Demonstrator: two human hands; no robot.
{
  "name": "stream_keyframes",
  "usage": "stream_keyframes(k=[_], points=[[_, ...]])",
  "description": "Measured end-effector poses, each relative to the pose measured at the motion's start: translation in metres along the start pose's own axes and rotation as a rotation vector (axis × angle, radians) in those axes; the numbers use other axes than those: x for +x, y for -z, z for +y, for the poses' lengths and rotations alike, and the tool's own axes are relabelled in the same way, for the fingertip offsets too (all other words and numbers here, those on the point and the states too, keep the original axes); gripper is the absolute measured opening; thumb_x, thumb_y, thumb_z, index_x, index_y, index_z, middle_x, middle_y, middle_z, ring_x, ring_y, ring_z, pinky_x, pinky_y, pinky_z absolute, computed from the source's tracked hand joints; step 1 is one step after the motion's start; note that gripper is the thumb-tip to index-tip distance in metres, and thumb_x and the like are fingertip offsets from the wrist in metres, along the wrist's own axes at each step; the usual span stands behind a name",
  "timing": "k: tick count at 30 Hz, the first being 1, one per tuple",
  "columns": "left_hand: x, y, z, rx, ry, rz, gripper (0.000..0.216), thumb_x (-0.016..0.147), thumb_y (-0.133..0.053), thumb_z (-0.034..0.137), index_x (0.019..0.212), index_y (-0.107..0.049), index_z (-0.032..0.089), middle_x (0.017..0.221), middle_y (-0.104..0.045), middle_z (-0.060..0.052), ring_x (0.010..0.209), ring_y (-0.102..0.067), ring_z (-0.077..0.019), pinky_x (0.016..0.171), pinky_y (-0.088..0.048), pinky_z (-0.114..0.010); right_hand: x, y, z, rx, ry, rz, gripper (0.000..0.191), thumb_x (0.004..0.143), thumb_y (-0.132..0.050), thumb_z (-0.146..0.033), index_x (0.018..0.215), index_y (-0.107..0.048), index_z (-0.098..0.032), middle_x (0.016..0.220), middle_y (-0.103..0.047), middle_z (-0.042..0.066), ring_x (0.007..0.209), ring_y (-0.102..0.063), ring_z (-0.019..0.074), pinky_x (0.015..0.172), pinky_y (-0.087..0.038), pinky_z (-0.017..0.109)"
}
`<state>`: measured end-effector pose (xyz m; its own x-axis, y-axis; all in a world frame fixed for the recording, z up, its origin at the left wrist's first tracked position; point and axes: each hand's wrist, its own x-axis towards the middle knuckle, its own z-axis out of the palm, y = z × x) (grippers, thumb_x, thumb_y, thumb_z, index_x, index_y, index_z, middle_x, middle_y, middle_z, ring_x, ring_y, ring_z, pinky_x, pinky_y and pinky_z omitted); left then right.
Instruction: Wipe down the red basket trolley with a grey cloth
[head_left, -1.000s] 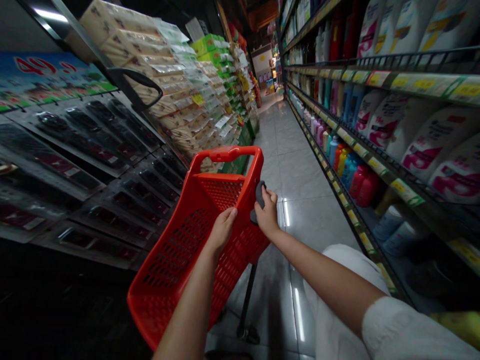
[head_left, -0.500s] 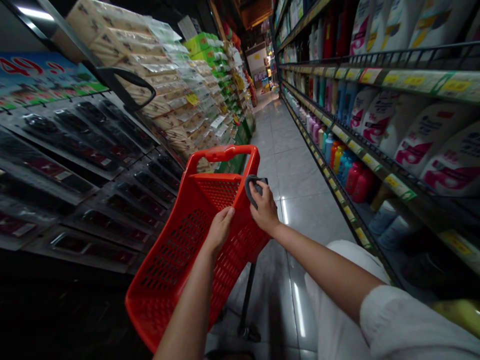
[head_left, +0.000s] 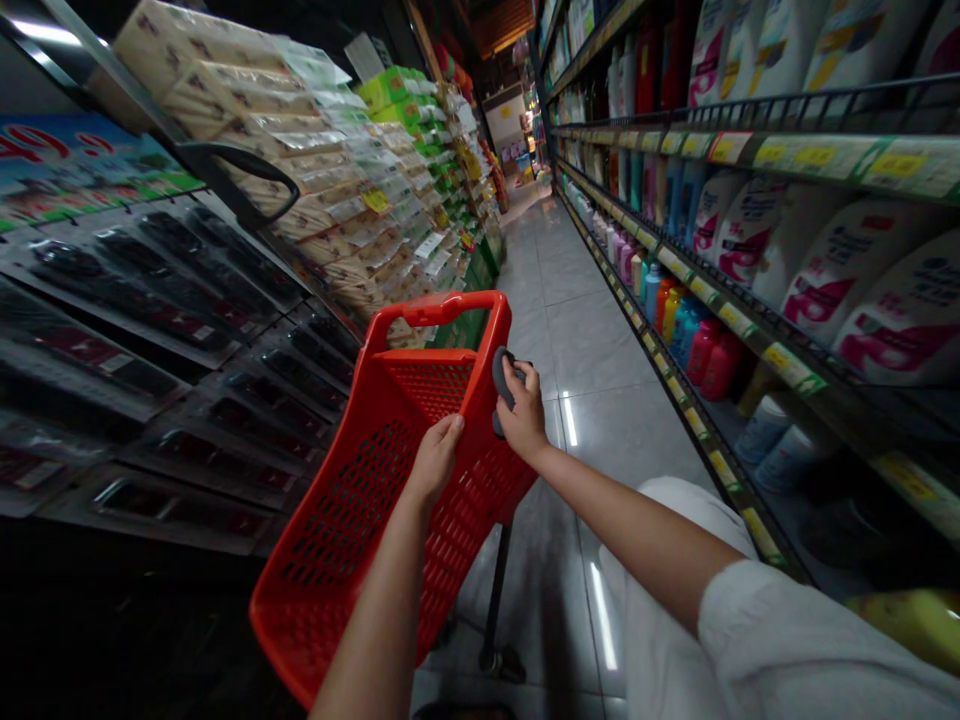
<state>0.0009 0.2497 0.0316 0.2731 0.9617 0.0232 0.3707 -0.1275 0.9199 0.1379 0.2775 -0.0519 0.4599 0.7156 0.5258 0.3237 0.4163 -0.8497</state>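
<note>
A red plastic shopping cart [head_left: 337, 560] with perforated walls stands tilted in my view, its basket holding nothing that I can see. My left hand [head_left: 436, 455] is closed over the cart's side rim, thumb on top. Pressed to the outer side of the cart, just below the handle end, is a dark grey cloth [head_left: 504, 378]. The fingers of my right hand [head_left: 523, 410] are closed on this cloth; its exact folds are partly hidden by them.
Shelves of shampoo bottles [head_left: 840, 270] line the right side of the tiled aisle [head_left: 592, 330]. Stacked tissue packs [head_left: 247, 130] rise at the left, above hanging blister packs [head_left: 172, 270]. A black looped handle [head_left: 255, 180] juts out there. A cart wheel [head_left: 502, 660] rests on the floor.
My right hand has shifted slightly with the grey cloth along the cart's side, and more cloth shows below its fingers. The left hand keeps its hold. The whole view has turned slightly.
</note>
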Motion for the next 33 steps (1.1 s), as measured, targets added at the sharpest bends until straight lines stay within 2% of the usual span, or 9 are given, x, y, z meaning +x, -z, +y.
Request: stream_keyframes(k=[5,7,10,12,18,24,26,30,33], points=[[0.003,0.000,-0.001,0.026,-0.015,0.021,0.050,0.074,-0.060,0.065,0.074,-0.061,0.015,0.069,-0.061,-0.003,0.068,-0.055,-0.0175,0.063,-0.045,-0.027,-0.035,-0.018,0.020,0.017,-0.478,0.084,0.072,0.073,-0.049,-0.009,0.145,-0.045,-0.018,0.118,-0.046,0.013,0.112,-0.056,0.0263,0.106,-0.043,0.046],[0.003,0.000,-0.002,0.021,-0.022,0.025,0.050,0.074,-0.061,0.064,0.074,-0.061,0.015,0.068,-0.061,-0.003,0.069,-0.055,-0.0174,0.064,-0.045,-0.027,-0.037,-0.017,0.015,0.003,-0.411,0.050,0.072,0.075,-0.049,-0.010,0.146,-0.043,-0.017,0.122,-0.045,0.014,0.116,-0.055,0.0268,0.106,-0.043,0.045],[0.002,0.000,-0.002,0.019,-0.025,0.035,0.049,0.073,-0.062,0.064,0.074,-0.061,0.015,0.068,-0.061,-0.002,0.068,-0.055,-0.0171,0.064,-0.045,-0.027,-0.027,-0.005,0.006,-0.029,-0.131,-0.040,0.072,0.078,-0.050,-0.011,0.148,-0.040,-0.022,0.134,-0.041,0.012,0.128,-0.046,0.0243,0.111,-0.038,0.040],[0.000,-0.001,-0.001,0.015,-0.017,0.034,0.049,0.073,-0.062,0.064,0.073,-0.061,0.015,0.068,-0.061,-0.002,0.069,-0.055,-0.0173,0.065,-0.046,-0.027,-0.026,0.001,0.009,-0.056,-0.090,-0.070,0.072,0.078,-0.049,-0.011,0.148,-0.040,-0.024,0.137,-0.040,0.011,0.131,-0.044,0.0233,0.113,-0.036,0.038],[-0.004,0.000,0.003,-0.020,0.029,0.013,0.049,0.072,-0.063,0.064,0.075,-0.059,0.015,0.071,-0.062,-0.002,0.070,-0.055,-0.0168,0.067,-0.046,-0.027,-0.066,-0.015,0.035,-0.095,-0.613,-0.020,0.072,0.073,-0.050,-0.009,0.144,-0.044,-0.016,0.123,-0.048,0.016,0.111,-0.059,0.0289,0.102,-0.045,0.048],[0.004,0.001,0.003,-0.028,0.036,0.024,0.049,0.070,-0.065,0.064,0.074,-0.058,0.016,0.068,-0.060,-0.001,0.068,-0.054,-0.0163,0.064,-0.045,-0.026,-0.067,-0.017,0.024,-0.091,-0.182,-0.080,0.077,0.077,-0.050,-0.010,0.151,-0.034,-0.023,0.142,-0.037,0.013,0.129,-0.047,0.0248,0.109,-0.041,0.039],[0.007,0.001,0.003,-0.021,0.042,0.028,0.050,0.070,-0.065,0.065,0.073,-0.057,0.016,0.067,-0.059,0.000,0.066,-0.053,-0.0156,0.062,-0.044,-0.026,-0.072,-0.021,0.033,-0.094,-0.287,-0.053,0.075,0.075,-0.050,-0.010,0.148,-0.039,-0.022,0.139,-0.041,0.013,0.126,-0.050,0.0251,0.108,-0.041,0.041],[0.012,0.002,0.001,0.019,0.033,0.042,0.051,0.070,-0.064,0.066,0.071,-0.056,0.016,0.066,-0.058,0.000,0.064,-0.050,-0.0146,0.059,-0.042,-0.024,-0.089,-0.037,0.057,-0.074,-0.763,0.050,0.067,0.074,-0.048,-0.010,0.141,-0.048,-0.012,0.120,-0.052,0.017,0.113,-0.058,0.0286,0.101,-0.046,0.048],[0.015,0.003,-0.001,0.017,0.029,0.041,0.049,0.071,-0.063,0.066,0.072,-0.056,0.017,0.069,-0.058,0.000,0.067,-0.051,-0.0156,0.061,-0.042,-0.025,-0.089,-0.046,0.057,-0.097,-0.633,0.051,0.069,0.075,-0.049,-0.011,0.144,-0.045,-0.012,0.129,-0.049,0.018,0.123,-0.052,0.0281,0.108,-0.041,0.045]])
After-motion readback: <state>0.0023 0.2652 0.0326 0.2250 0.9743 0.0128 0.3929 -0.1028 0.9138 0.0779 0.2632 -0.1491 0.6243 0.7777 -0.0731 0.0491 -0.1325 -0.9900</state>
